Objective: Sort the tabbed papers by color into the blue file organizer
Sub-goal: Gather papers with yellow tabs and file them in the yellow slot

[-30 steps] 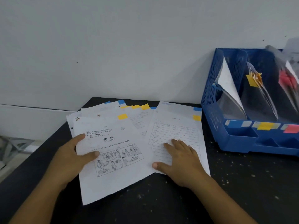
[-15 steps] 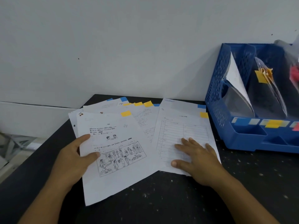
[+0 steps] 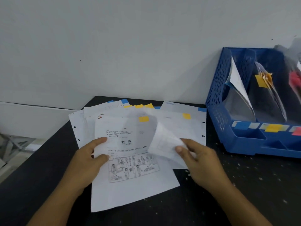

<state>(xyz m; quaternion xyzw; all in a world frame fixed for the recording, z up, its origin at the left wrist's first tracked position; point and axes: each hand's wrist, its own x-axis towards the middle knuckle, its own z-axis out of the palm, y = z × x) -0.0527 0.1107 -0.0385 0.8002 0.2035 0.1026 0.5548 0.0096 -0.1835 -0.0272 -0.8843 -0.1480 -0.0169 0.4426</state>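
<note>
A fan of white papers (image 3: 114, 116) with blue and yellow tabs lies on the black table (image 3: 211, 201). On top is a sheet with a cartoon drawing (image 3: 130, 185) and a yellow tab (image 3: 143, 119); my left hand (image 3: 86, 162) grips its left edge with the thumb on top. My right hand (image 3: 200, 162) pinches the lower left corner of the yellow-tabbed form sheet (image 3: 164, 141) and curls it up off the pile. The blue file organizer (image 3: 228, 128) stands at the right, holding blue-, yellow- and red-tabbed papers in separate slots.
Colour labels in blue (image 3: 242, 125), yellow (image 3: 272, 128) and red (image 3: 297, 131) mark the organizer's front. The grey wall (image 3: 130, 46) rises right behind the table. The table's left edge drops to the floor (image 3: 14, 147). Small white specks litter the tabletop.
My right hand went from pressing flat on the form sheet to pinching its corner and lifting it. The left hand kept its hold on the cartoon sheet.
</note>
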